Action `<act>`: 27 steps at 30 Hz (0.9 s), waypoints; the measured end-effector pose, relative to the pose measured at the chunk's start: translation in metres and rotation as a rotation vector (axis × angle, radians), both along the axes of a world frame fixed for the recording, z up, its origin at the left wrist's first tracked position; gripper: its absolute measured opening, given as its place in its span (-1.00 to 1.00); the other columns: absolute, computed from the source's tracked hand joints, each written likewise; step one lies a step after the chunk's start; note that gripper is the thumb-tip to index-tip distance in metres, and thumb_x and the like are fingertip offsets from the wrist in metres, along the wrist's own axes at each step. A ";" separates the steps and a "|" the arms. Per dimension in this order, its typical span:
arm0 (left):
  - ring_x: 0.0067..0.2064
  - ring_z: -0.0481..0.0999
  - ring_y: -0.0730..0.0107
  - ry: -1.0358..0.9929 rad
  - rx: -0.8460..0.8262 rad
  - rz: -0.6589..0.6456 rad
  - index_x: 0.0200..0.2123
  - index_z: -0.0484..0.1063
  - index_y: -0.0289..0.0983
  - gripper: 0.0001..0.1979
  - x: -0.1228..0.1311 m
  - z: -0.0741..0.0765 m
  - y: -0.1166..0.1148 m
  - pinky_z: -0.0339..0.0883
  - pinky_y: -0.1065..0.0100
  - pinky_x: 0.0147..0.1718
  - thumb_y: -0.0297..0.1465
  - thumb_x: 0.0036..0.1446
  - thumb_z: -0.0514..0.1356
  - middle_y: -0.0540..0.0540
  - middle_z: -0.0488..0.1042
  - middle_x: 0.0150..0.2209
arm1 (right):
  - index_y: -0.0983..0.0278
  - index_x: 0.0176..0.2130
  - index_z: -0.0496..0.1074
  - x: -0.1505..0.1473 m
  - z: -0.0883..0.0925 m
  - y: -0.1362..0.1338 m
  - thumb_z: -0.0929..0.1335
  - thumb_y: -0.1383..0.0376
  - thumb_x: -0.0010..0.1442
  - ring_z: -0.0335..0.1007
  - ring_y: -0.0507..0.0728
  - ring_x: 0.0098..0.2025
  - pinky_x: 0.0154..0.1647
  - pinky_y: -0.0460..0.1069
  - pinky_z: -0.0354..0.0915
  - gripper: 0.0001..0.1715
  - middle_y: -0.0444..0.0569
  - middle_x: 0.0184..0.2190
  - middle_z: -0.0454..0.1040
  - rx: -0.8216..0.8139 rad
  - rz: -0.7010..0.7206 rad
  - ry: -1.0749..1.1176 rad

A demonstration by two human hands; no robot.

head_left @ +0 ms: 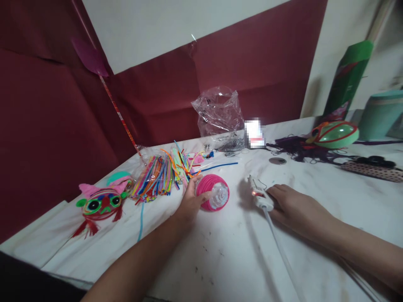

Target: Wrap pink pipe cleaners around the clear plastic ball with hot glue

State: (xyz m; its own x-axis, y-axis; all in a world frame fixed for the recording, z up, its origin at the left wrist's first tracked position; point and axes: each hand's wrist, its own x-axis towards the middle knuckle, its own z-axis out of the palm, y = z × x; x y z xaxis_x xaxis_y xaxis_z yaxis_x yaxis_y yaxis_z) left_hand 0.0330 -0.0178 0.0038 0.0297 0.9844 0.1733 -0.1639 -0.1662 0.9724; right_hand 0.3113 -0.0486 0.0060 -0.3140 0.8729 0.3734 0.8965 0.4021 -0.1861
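Note:
In my left hand (192, 197) is a round, clear plastic piece wound with bright pink cord or pipe cleaner (206, 185). The thumb lies across its front and the fingers go round its left side. A patterned clear end faces me, bare of pink. To the right, my right hand (285, 203) is closed on a white hot glue gun (260, 197), with a small orange light glowing on its body. The gun's nozzle points away from me, apart from the pink piece, and its cord runs toward me. Some right-hand fingers are hidden behind the gun.
Colourful pipe cleaners (157, 176) lie left of centre. A decorated animal face (102, 205) with tassels rests farther left. Behind are a clear plastic bag (218, 113) and dark purple threads (292, 151). At right are a green balloon-like piece (338, 135) and a teal bucket (379, 115).

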 end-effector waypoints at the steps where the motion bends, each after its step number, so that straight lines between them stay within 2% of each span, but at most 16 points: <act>1: -0.02 0.43 0.19 0.000 0.002 0.002 0.01 0.32 -0.17 -0.39 0.000 0.000 0.000 0.28 0.22 0.00 -0.39 -0.17 0.38 -0.10 0.43 -0.02 | 0.21 -0.39 0.35 -0.002 0.002 -0.003 0.26 0.27 0.11 0.43 0.20 -0.38 -0.42 0.02 0.29 -0.90 0.02 -0.41 0.47 -0.020 0.037 0.086; 5: -0.04 0.44 0.19 0.027 0.018 0.024 0.02 0.30 -0.18 -0.38 0.001 0.001 -0.001 0.29 0.20 -0.01 -0.37 -0.17 0.39 -0.11 0.43 -0.03 | 0.19 -0.39 0.40 -0.019 0.011 -0.025 0.26 0.12 0.19 0.42 0.14 -0.46 -0.44 -0.01 0.33 -0.75 -0.07 -0.48 0.49 -0.201 0.201 0.535; 9: -0.05 0.46 0.21 0.063 0.037 -0.001 0.02 0.29 -0.17 -0.37 0.005 0.003 -0.003 0.30 0.22 -0.02 -0.40 -0.17 0.39 -0.09 0.43 -0.04 | 0.24 -0.29 0.52 -0.031 0.015 -0.042 0.26 -0.03 0.19 0.40 0.12 -0.51 -0.52 -0.02 0.33 -0.55 -0.02 -0.41 0.54 -0.313 0.147 0.794; 12: -0.05 0.45 0.20 0.068 0.019 0.005 0.03 0.28 -0.16 -0.35 0.006 0.004 -0.004 0.31 0.21 -0.03 -0.41 -0.19 0.39 -0.09 0.43 -0.03 | 0.22 -0.33 0.56 -0.032 0.020 -0.046 0.29 -0.03 0.15 0.38 0.09 -0.54 -0.53 -0.02 0.35 -0.57 -0.02 -0.39 0.55 -0.351 0.142 0.812; 16: -0.02 0.43 0.18 0.071 0.005 -0.003 0.06 0.27 -0.16 -0.32 0.006 0.003 -0.003 0.29 0.20 -0.01 -0.38 -0.18 0.40 -0.12 0.39 0.03 | 0.19 -0.43 0.55 -0.029 0.028 -0.046 0.29 0.02 0.16 0.38 0.08 -0.57 -0.50 -0.03 0.36 -0.62 -0.08 -0.51 0.50 -0.327 0.102 0.776; 18: -0.01 0.43 0.18 0.082 0.008 -0.004 0.07 0.27 -0.15 -0.32 0.006 0.002 -0.002 0.28 0.20 0.00 -0.38 -0.17 0.39 -0.13 0.38 0.05 | 0.20 -0.44 0.54 -0.029 0.030 -0.046 0.29 0.04 0.14 0.38 0.08 -0.57 -0.52 -0.03 0.36 -0.64 -0.08 -0.50 0.51 -0.324 0.146 0.770; 24: 0.05 0.40 0.13 0.087 0.028 -0.009 0.08 0.28 -0.15 -0.32 0.005 0.000 -0.001 0.26 0.18 0.05 -0.38 -0.16 0.40 -0.13 0.34 0.10 | 0.21 -0.44 0.49 -0.030 0.030 -0.047 0.27 0.10 0.15 0.33 0.05 -0.58 -0.56 -0.06 0.36 -0.68 -0.09 -0.50 0.48 -0.302 0.172 0.782; 27: 0.09 0.38 0.10 0.101 0.029 0.001 0.08 0.28 -0.14 -0.32 0.004 -0.002 0.000 0.24 0.16 0.08 -0.37 -0.16 0.41 -0.13 0.33 0.11 | 0.20 -0.44 0.50 -0.029 0.028 -0.047 0.27 0.10 0.15 0.37 0.07 -0.54 -0.54 -0.06 0.38 -0.67 -0.09 -0.51 0.45 -0.298 0.199 0.739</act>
